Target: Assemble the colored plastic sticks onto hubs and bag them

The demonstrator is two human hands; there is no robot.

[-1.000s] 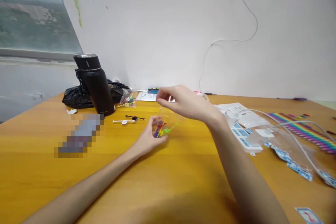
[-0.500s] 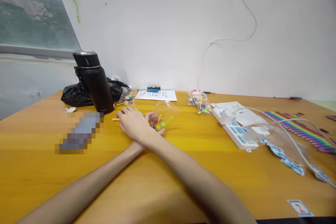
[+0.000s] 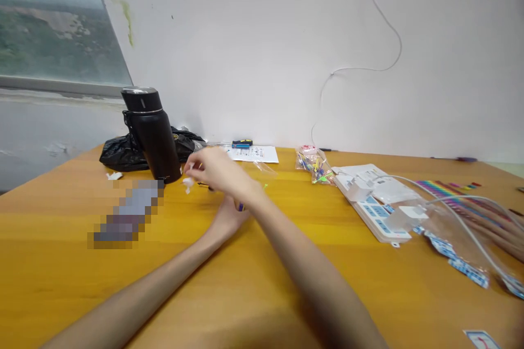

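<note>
My right hand (image 3: 216,170) is crossed over my left wrist and pinches a small white plastic pointer (image 3: 188,182), lifted just above the table beside the black bottle (image 3: 152,133). Most of my left hand (image 3: 226,219) is hidden under the right forearm. It rests on the table and grips the bottom of a small clear bag (image 3: 262,170) with coloured plastic pieces; a blue one (image 3: 240,206) shows at the fingers.
A black plastic bag (image 3: 117,154) lies behind the bottle. At the back lie a paper sheet (image 3: 256,153), a blue screwdriver (image 3: 241,144) and another bag of coloured pieces (image 3: 313,163). A white power strip (image 3: 374,203), cables and rainbow strips (image 3: 458,196) fill the right side.
My right hand swung left across my left hand, closed on the white pointer on the table and lifted it. My left hand stayed put with the clear bag.
</note>
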